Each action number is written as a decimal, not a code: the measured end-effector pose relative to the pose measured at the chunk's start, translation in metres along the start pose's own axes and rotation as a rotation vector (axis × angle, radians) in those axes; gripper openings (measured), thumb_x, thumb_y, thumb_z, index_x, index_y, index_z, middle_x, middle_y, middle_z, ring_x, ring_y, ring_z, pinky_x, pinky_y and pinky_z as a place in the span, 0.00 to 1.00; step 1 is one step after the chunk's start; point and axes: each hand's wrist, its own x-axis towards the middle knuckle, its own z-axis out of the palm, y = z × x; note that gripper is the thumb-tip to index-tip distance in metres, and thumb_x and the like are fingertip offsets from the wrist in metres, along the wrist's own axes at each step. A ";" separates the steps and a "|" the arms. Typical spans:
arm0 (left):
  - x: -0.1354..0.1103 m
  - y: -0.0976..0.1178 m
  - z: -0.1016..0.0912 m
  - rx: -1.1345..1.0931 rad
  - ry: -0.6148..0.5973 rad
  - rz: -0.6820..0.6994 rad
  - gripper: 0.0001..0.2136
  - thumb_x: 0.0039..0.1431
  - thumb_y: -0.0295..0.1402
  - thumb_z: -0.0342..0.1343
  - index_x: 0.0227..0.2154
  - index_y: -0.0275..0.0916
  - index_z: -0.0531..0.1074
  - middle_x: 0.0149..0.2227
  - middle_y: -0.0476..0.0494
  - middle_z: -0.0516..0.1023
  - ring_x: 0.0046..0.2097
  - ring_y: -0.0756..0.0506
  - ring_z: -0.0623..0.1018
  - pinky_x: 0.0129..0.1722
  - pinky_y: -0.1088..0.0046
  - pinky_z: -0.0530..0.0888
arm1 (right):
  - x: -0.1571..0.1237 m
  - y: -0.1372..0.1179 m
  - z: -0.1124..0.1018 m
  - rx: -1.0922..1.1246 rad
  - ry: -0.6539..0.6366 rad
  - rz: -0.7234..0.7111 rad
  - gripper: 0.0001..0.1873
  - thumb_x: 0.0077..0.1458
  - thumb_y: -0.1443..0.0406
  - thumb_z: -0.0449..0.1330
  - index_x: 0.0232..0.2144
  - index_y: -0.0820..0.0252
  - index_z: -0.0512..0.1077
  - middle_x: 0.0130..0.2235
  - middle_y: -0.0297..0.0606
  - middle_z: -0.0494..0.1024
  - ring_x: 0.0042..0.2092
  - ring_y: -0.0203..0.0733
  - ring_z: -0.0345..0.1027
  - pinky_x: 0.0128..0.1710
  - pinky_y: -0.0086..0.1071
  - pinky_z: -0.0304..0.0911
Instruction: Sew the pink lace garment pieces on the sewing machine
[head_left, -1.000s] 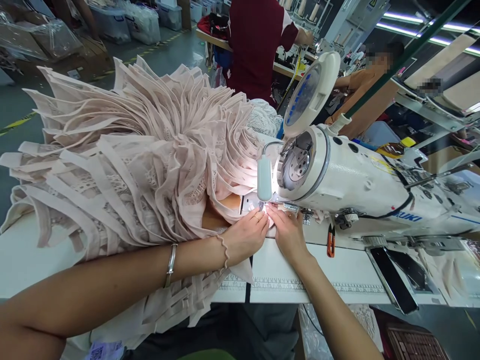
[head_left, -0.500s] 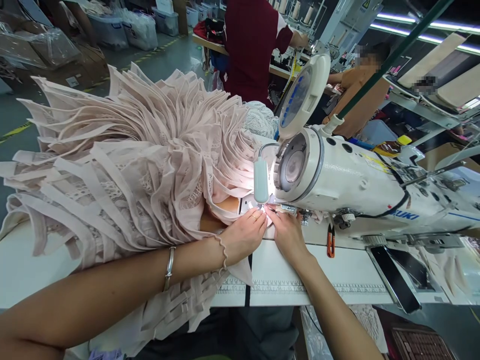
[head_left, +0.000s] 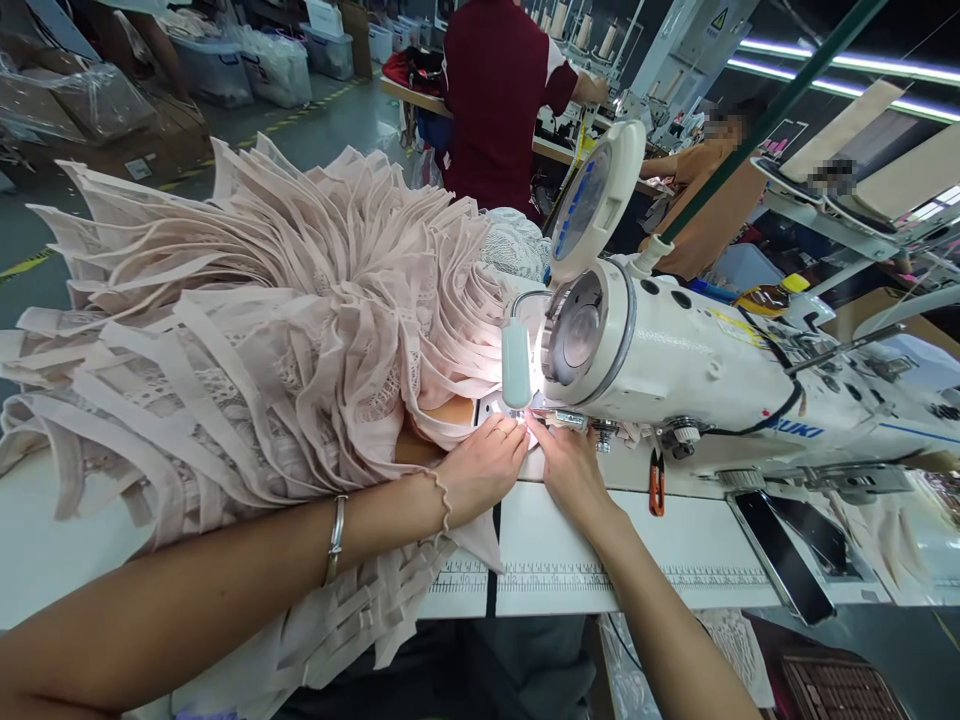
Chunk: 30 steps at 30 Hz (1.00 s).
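A big heap of pale pink fabric pieces (head_left: pixel 247 320) with lace panels covers the left half of the white table (head_left: pixel 675 550). My left hand (head_left: pixel 484 465) and my right hand (head_left: pixel 566 465) lie side by side on a small pink fabric piece under the needle of the white sewing machine (head_left: pixel 675 360). Both press the piece down with fingers together, fingertips right at the presser foot in the glare of the machine's lamp (head_left: pixel 516 365). My left wrist wears a silver bangle and a hair tie.
Orange thread snips (head_left: pixel 656 480) and a black phone (head_left: pixel 780 555) lie on the table right of my hands. A printed ruler (head_left: pixel 562 575) runs along the front edge. Behind the machine a person in a dark red top (head_left: pixel 502 90) and another in orange (head_left: pixel 712 210) work.
Both hands have crept slightly forward toward the needle with the piece. The view has shifted a little; the heap stays put.
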 end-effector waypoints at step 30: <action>0.007 -0.043 0.000 -0.495 -0.021 -0.136 0.11 0.62 0.20 0.46 0.43 0.37 0.67 0.44 0.42 0.75 0.48 0.44 0.75 0.46 0.68 0.75 | -0.006 -0.011 -0.011 0.337 0.095 0.047 0.11 0.63 0.61 0.56 0.44 0.54 0.75 0.45 0.41 0.79 0.49 0.49 0.72 0.51 0.43 0.66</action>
